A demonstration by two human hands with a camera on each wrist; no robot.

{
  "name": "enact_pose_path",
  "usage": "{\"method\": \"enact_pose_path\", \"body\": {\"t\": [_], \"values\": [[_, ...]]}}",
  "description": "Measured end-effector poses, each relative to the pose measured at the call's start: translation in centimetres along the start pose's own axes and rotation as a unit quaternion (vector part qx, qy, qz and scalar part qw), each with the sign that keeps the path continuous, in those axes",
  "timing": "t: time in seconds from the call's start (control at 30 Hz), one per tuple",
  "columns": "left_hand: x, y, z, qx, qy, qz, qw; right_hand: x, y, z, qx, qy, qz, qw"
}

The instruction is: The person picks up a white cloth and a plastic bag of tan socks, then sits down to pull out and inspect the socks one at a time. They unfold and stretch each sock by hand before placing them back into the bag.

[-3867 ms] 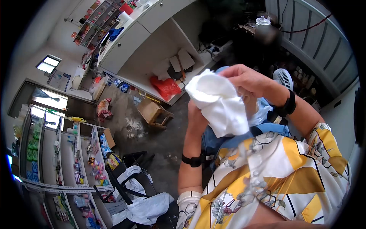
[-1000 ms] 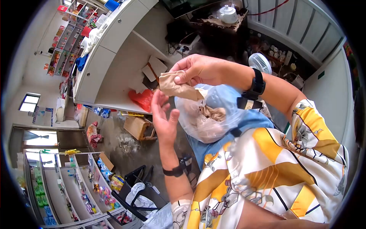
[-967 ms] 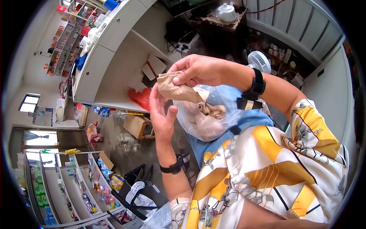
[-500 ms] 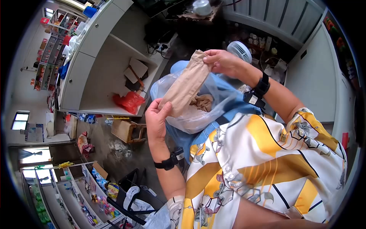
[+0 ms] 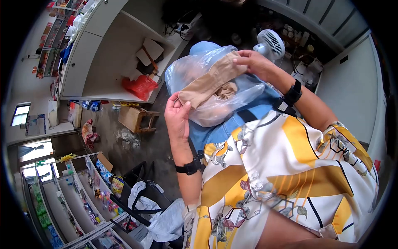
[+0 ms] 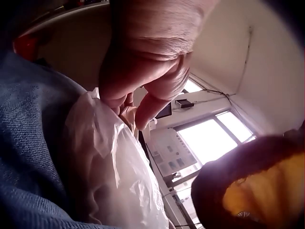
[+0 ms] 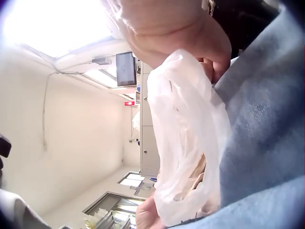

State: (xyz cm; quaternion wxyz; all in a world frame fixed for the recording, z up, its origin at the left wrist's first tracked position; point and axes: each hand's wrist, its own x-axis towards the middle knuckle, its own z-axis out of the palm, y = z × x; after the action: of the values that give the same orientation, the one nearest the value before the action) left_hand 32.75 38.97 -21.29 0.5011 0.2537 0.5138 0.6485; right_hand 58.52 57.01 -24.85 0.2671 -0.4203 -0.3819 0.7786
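Observation:
A strip of beige cloth (image 5: 209, 82) is stretched between both hands over an open clear plastic bag (image 5: 211, 117) on the person's lap. The left hand (image 5: 177, 116) pinches the cloth's lower left end between thumb and fingers. At its upper right end the right hand (image 5: 258, 65) pinches it the same way. More crumpled beige cloth (image 5: 226, 90) lies in the bag. In the left wrist view, the left hand (image 6: 147, 57) holds a bit of cloth beside the bag (image 6: 114, 167). The right wrist view has the bag (image 7: 186, 124) hiding the right hand's (image 7: 176, 36) fingertips.
A white cabinet (image 5: 93, 35) with a red plastic bag (image 5: 140, 86) inside stands at upper left. A wooden stool (image 5: 137, 119) is on the floor, a white fan (image 5: 270, 43) beyond the right hand. Stocked shelves (image 5: 66, 199) and a black chair with pale cloths (image 5: 166, 222) are at lower left.
Earlier the hands held a white cloth, then a bunched beige one. The beige cloth has since been stretched out between both hands and lowered closer to the bag.

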Motion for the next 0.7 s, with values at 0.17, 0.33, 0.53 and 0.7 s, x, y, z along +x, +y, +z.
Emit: {"method": "enact_pose_path", "body": {"t": [0.17,0.33,0.53,0.7], "values": [[0.2,-0.4,-0.9,0.026,0.075,0.012,0.997,-0.2,0.1,-0.5,0.03,0.01,-0.003,1.0],[0.4,-0.6,-1.7,0.02,0.097,0.035,0.995,-1.0,-0.5,0.0,0.019,0.027,-0.018,0.999],[-1.4,0.9,0.8,0.093,0.032,0.009,0.995,-0.3,0.4,-0.9,0.036,0.022,-0.019,0.999],[-3.3,0.7,2.4,0.194,-0.132,-0.089,0.968,0.4,1.4,-2.1,0.062,0.026,-0.014,0.998]]}}
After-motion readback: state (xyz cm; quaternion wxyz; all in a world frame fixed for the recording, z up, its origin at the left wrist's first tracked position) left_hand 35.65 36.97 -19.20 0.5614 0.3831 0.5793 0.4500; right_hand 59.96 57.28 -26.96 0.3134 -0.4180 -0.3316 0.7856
